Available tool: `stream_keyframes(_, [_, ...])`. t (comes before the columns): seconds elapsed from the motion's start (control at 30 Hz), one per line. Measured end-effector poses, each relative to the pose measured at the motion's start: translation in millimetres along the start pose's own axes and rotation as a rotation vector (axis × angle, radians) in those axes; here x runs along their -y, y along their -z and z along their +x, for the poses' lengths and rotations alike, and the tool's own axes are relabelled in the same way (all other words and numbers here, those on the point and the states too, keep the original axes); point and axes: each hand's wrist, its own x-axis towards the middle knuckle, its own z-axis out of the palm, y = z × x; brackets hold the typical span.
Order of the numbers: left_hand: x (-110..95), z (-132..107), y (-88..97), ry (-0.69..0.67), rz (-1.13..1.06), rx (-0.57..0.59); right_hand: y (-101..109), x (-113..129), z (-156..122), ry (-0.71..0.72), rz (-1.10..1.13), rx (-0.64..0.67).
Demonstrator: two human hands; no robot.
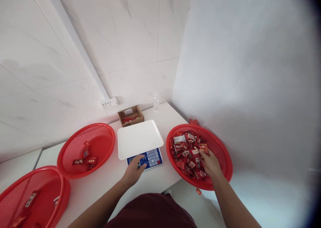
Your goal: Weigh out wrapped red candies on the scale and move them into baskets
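My left hand (134,170) rests at the front of a digital scale (153,157), thumb and fingers apart over its blue keypad panel, partly covering the display. The scale's white pan (139,138) carries nothing. On the right, my right hand (211,164) reaches into a red mesh basket (227,154) heaped with small red wrapped candies (187,152). Its fingers are pinched on a red-and-orange candy packet (203,148) at the top of the heap; the fingertips are partly hidden.
Two more red baskets, one mid-left (100,129) and one near left (64,201), hold a few wrapped packets. Behind the scale are an open cardboard box (134,122) with red packets and a clear bottle (155,104). A fallen packet (198,191) lies below the right basket. Walls enclose the corner.
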Motion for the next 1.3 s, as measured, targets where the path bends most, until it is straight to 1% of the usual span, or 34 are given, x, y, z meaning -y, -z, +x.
stream_keyframes(0.07, [-17,2,-6.2,0.026,-0.139,0.106,-11,10,-14,-0.012,0.069,0.074])
stream_keyframes(0.1, [-27,3,-9.7,0.039,-0.219,0.174,-18,17,-23,-0.032,0.129,0.137])
stream_keyframes(0.17, [-47,5,-16.8,0.076,-0.392,0.305,-35,34,-44,-0.095,0.29,0.307])
stream_keyframes(0.23, [-63,9,-23.9,0.131,-0.562,0.393,-51,52,-65,-0.162,0.443,0.48])
stream_keyframes(0.3, [-71,13,-29.6,0.16,-0.678,0.457,-65,65,-83,-0.17,0.5,0.624])
stream_keyframes(0.37, [-68,16,-32.4,0.167,-0.713,0.482,-76,68,-91,-0.164,0.491,0.739])
stream_keyframes(0.43, [-58,16,-31.1,0.197,-0.704,0.444,-85,63,-90,-0.209,0.464,0.785])
stream_keyframes(0.5, [-44,16,-25.7,0.268,-0.716,0.351,-96,55,-83,-0.256,0.433,0.763])
stream_keyframes(0.57, [-33,18,-16.4,0.358,-0.768,0.246,-113,50,-76,-0.258,0.407,0.741])
stream_keyframes(0.63, [-26,25,-4.2,0.423,-0.832,0.138,-133,53,-71,-0.211,0.39,0.746])
stream_keyframes(0.67, [-25,30,2.7,0.431,-0.859,0.08,-143,56,-69,-0.181,0.381,0.751])
stream_keyframes(0.73, [-25,42,16.4,0.408,-0.906,-0.011,-160,64,-65,-0.112,0.337,0.734])
stream_keyframes(0.77, [-24,47,22.7,0.402,-0.923,-0.037,-165,67,-61,-0.073,0.298,0.708])
stream_keyframes(0.8, [-24,52,28.2,0.419,-0.928,-0.054,-165,68,-56,-0.03,0.249,0.669])
stream_keyframes(0.87, [-21,55,35.8,0.505,-0.906,-0.073,-156,65,-43,0.061,0.127,0.557])
stream_keyframes(0.93, [-15,50,38.1,0.587,-0.872,-0.086,-134,56,-26,0.148,-0.006,0.427])
stream_keyframes(1.0, [-10,39,36.3,0.604,-0.87,-0.066,-107,42,-9,0.204,-0.13,0.319])
stream_keyframes(1.07, [-7,26,32.8,0.6,-0.872,-0.025,-84,25,1,0.219,-0.244,0.256])
stream_keyframes(1.13, [-6,14,29.4,0.588,-0.86,0.024,-67,7,3,0.248,-0.46,0.272])
stream_keyframes(1.2, [-5,6,27.3,0.579,-0.836,0.076,-56,-8,-3,0.3,-0.676,0.343])
stream_keyframes(1.23, [-5,4,26.7,0.576,-0.824,0.099,-51,-13,-8,0.334,-0.748,0.387])
stream_keyframes(1.3, [-4,0,25.8,0.577,-0.797,0.125,-42,-21,-18,0.388,-0.776,0.453])
